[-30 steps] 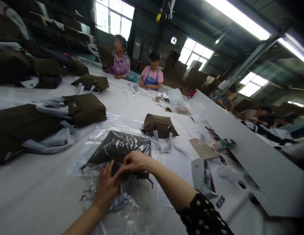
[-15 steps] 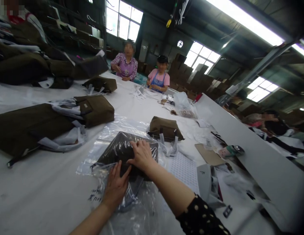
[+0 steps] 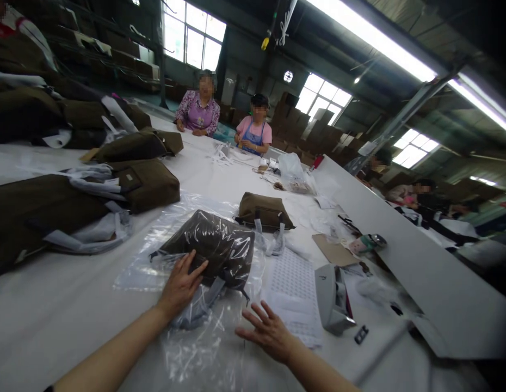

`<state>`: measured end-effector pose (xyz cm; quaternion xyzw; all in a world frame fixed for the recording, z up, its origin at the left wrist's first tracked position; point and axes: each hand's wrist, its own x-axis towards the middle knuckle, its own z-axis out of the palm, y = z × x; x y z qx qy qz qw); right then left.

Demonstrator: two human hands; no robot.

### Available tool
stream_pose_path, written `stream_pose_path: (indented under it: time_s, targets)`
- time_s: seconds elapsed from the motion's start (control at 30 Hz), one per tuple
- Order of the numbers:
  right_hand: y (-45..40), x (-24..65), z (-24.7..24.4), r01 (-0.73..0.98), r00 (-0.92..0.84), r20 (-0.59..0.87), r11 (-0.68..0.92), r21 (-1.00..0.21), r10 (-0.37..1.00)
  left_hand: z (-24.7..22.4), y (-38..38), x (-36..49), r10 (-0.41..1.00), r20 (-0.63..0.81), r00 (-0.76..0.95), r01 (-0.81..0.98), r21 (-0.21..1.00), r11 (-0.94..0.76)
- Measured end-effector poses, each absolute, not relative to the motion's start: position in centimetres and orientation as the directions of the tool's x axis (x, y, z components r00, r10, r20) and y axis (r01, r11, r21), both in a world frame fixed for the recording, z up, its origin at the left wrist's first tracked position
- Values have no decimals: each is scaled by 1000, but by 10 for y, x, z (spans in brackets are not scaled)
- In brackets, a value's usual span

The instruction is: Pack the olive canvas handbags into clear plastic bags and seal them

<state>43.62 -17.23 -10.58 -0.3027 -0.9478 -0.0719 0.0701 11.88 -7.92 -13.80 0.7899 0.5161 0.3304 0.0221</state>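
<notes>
A dark brown bag (image 3: 220, 245) lies inside a clear plastic bag (image 3: 204, 343) on the white table in front of me. My left hand (image 3: 181, 286) rests on the wrapped bag's left front side, fingers spread over the plastic. To the right, my right hand (image 3: 269, 332) hovers near the plastic's right edge, fingers apart and holding nothing. The wrapped bag's handles, in pale sleeves, lie toward me under the plastic. Just behind it sits a smaller olive-brown bag (image 3: 265, 211) with wrapped handles.
More brown bags (image 3: 147, 185) with wrapped handles are heaped on the left. At right lie a sheet of printed labels (image 3: 291, 283), a grey-white dispenser-like device (image 3: 330, 296), a brown card (image 3: 332, 249) and a bottle (image 3: 367, 243) beside a white partition (image 3: 420, 277). Two people (image 3: 253, 128) sit across the table.
My right hand has lifted off the wrapped bag and moved toward me and to the right. My left hand stays on the plastic. The view has shifted slightly.
</notes>
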Motion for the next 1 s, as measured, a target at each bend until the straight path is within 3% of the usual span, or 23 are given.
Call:
stream_pose_path:
  time_s: [0.1,0.2,0.27,0.37,0.43,0.5,0.6,0.67,0.7,0.77,0.87,1.0]
  targets:
    - [-178,421,-120,546,-809,236,837,-35,538,-129,-96,104,827,497,264,779,396,-486]
    - [-166,401,-110,455,-794,299,844,-285,529,-129,-148,84,789,430,439,685,408,-603]
    - [-158,393,-101,486,-702,327,761,-429,633,-137,-188,75,770,346,536,660,396,-638]
    - [-155,384,-92,620,-504,303,583,-526,809,-147,-222,72,807,322,494,680,435,-590]
    - [-157,375,-86,675,-405,276,488,-553,872,-142,-223,73,904,253,344,684,593,-425]
    - [-161,364,-77,658,-355,219,409,-632,909,-129,-217,69,989,93,116,637,757,-146]
    - [-171,344,-61,561,-313,-67,127,-818,947,-111,-213,54,989,-106,-98,574,806,144]
    - [-177,329,-53,550,-316,-299,-83,-831,900,-111,-218,42,974,-196,-113,592,774,224]
    - [-180,322,-49,581,-310,-340,-106,-807,888,-115,-221,38,966,-235,-109,598,761,253]
    - [-183,309,-42,668,-282,-267,-11,-744,921,-126,-229,31,955,-281,-95,588,758,282]
    - [-178,291,-29,747,-243,-33,166,-644,969,-136,-235,28,955,-285,-86,547,788,284]
    - [-157,267,-17,713,-299,20,237,-660,954,-137,-235,27,954,-293,-57,493,823,282]
